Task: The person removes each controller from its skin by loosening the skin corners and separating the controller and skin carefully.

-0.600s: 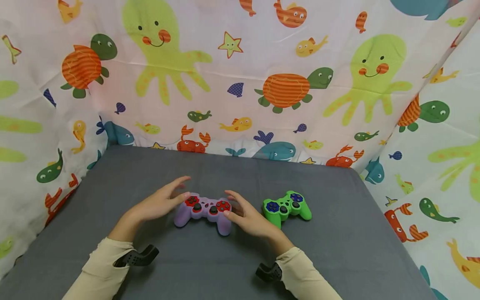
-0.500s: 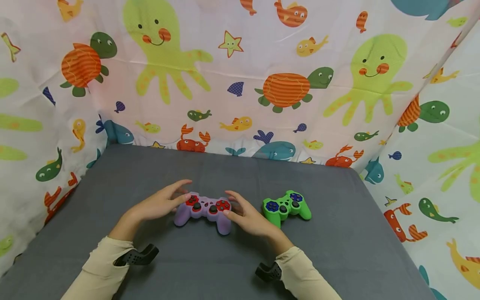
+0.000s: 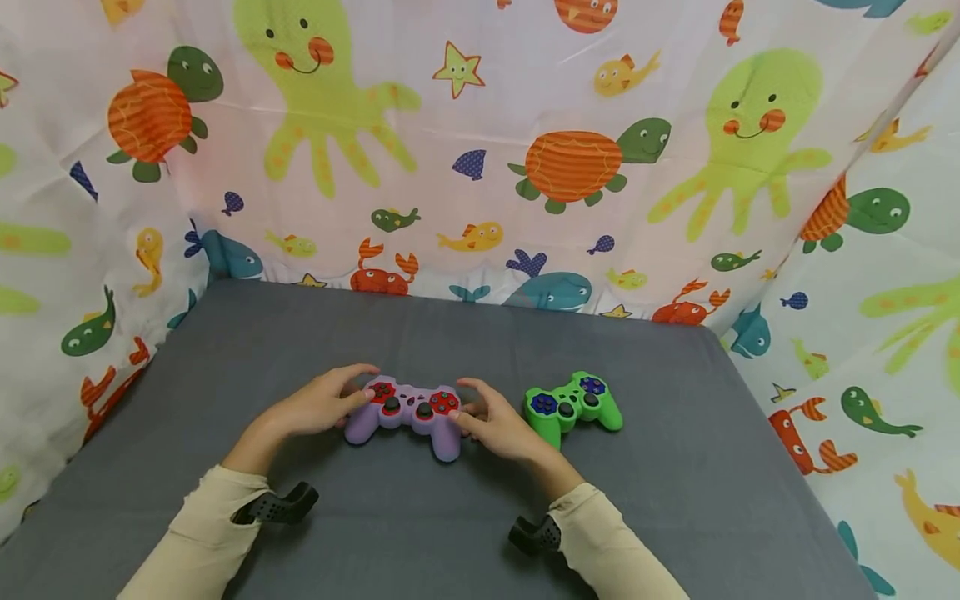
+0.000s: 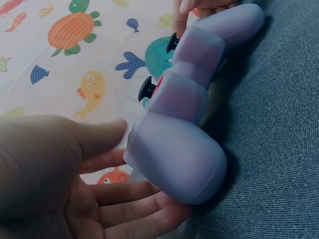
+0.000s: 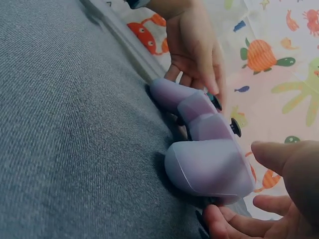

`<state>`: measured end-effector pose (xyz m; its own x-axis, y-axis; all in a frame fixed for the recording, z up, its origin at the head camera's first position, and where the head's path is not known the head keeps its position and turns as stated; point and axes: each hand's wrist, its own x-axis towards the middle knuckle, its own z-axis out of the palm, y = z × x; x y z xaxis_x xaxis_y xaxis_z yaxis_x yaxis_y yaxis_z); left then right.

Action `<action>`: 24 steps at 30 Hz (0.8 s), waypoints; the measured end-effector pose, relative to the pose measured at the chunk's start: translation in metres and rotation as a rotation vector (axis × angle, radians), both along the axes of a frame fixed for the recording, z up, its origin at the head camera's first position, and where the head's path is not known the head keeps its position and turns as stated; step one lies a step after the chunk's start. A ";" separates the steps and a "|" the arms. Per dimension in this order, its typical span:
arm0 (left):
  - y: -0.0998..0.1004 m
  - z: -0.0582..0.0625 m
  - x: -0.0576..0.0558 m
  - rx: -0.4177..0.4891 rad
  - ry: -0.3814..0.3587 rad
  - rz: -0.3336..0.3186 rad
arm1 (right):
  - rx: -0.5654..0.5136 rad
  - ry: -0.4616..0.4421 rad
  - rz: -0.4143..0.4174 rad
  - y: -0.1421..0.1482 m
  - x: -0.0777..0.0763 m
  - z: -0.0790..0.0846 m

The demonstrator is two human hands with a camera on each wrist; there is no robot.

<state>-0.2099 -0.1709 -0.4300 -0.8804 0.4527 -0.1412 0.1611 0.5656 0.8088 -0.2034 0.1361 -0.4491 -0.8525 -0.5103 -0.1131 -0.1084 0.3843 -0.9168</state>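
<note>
A lilac game controller [image 3: 412,406] with red button areas and black thumbsticks lies on the grey cloth between two hands. The left hand [image 3: 314,403] is round its left grip: the thumb lies at the red pad, and in the left wrist view the fingers [image 4: 144,214] reach under the grip. At the opposite end, the right hand [image 3: 500,423] has its thumb over the face's edge and its index finger behind. The right wrist view shows these fingers [image 5: 224,221] at the grip's underside, the thumb tip close to the face. A green game controller [image 3: 573,406] lies right of the right hand.
A grey cloth [image 3: 420,533] covers the tabletop. Curtains with printed sea animals [image 3: 450,125] stand behind and at both sides. Black wrist cameras [image 3: 288,504] sit at the cuffs of the beige sleeves [image 3: 202,533].
Both hands have drawn closer round the lilac controller, their thumbs coming nearer its face. The head view has shifted slightly. Neither controller has visibly moved on the cloth.
</note>
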 end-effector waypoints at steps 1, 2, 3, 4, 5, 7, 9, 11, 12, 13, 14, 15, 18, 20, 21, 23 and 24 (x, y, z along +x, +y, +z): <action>0.000 0.000 -0.001 0.010 0.009 -0.007 | -0.007 0.003 -0.012 -0.001 -0.001 0.000; -0.001 -0.001 -0.002 0.021 0.013 -0.011 | -0.015 0.009 -0.021 -0.002 -0.002 0.000; -0.001 -0.001 -0.003 0.035 0.013 -0.015 | -0.021 0.012 -0.028 -0.002 -0.002 0.000; -0.001 -0.002 -0.003 0.049 0.010 -0.015 | -0.029 0.017 -0.033 -0.003 -0.002 -0.001; -0.001 -0.002 -0.003 0.062 0.005 -0.013 | -0.041 0.019 -0.037 -0.004 -0.001 -0.002; -0.001 -0.002 -0.001 0.075 -0.011 0.001 | -0.060 0.029 -0.045 -0.005 0.000 -0.004; -0.001 0.000 -0.001 0.084 -0.022 0.015 | -0.071 0.050 -0.053 -0.005 0.001 -0.004; 0.000 0.002 0.000 0.091 -0.031 0.030 | -0.085 0.072 -0.071 -0.006 0.003 -0.004; 0.000 0.003 0.000 0.098 -0.039 0.038 | -0.092 0.085 -0.079 -0.006 0.003 -0.003; 0.001 0.004 0.000 0.107 -0.045 0.043 | -0.097 0.098 -0.085 -0.005 0.004 -0.002; 0.002 0.004 0.000 0.116 -0.051 0.047 | -0.102 0.110 -0.090 -0.005 0.004 -0.002; 0.002 0.005 0.001 0.125 -0.056 0.052 | -0.106 0.123 -0.097 -0.005 0.005 -0.002; 0.004 0.006 0.003 0.158 -0.057 0.064 | -0.123 0.155 -0.126 -0.006 0.006 0.000; 0.005 0.007 0.004 0.175 -0.045 0.070 | -0.144 0.175 -0.149 -0.006 0.005 0.001; 0.005 0.008 0.004 0.183 -0.036 0.070 | -0.156 0.186 -0.158 -0.006 0.005 0.002; 0.006 0.010 0.005 0.196 -0.015 0.064 | -0.179 0.209 -0.166 -0.006 0.003 0.003; 0.006 0.011 0.005 0.201 -0.009 0.062 | -0.192 0.215 -0.168 -0.007 0.002 0.003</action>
